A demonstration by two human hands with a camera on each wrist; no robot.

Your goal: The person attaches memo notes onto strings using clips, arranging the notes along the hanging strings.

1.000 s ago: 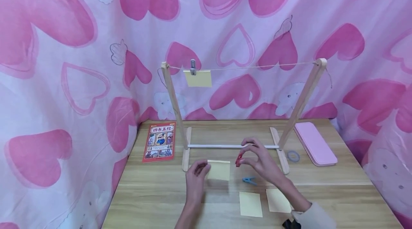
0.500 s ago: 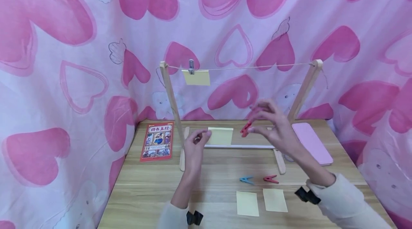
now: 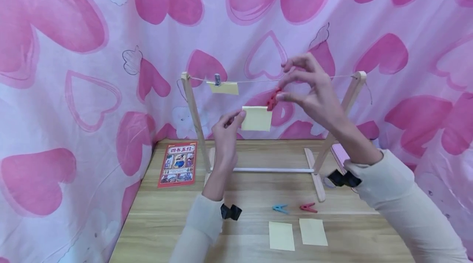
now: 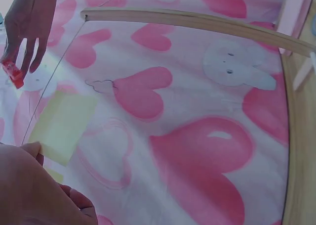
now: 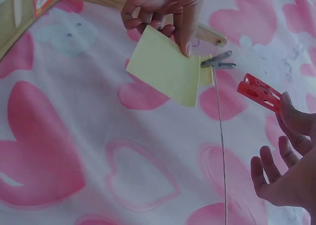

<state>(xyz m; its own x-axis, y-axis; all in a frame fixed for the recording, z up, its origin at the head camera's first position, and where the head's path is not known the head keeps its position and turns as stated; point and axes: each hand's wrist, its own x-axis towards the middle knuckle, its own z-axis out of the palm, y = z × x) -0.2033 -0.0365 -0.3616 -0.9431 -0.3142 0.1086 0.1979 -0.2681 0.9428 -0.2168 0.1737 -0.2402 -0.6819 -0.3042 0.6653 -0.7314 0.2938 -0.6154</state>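
Observation:
My left hand (image 3: 226, 138) pinches a yellow paper note (image 3: 256, 118) by its left edge, raised in front of the string (image 5: 220, 131). A fold runs along the note's top edge. Between thumb and forefinger, my right hand (image 3: 314, 90) pinches a red clothespin (image 5: 260, 92) near the note's upper right corner; in the right wrist view a gap shows between the two. From the left part of the string hangs another yellow note (image 3: 229, 88), held by a grey clothespin (image 3: 217, 79).
The string spans two wooden posts (image 3: 196, 121) joined by a white rod (image 3: 273, 170). Nearer on the table lie a blue clothespin (image 3: 280, 209), a red clothespin (image 3: 308, 207) and two notes (image 3: 281, 236). A red booklet (image 3: 178, 164) sits left, a pink case (image 3: 340, 155) right.
Both hands have risen from low over the table to just below string height, carrying the note and the red clothespin. The clothespin has come closer to the note's upper right corner.

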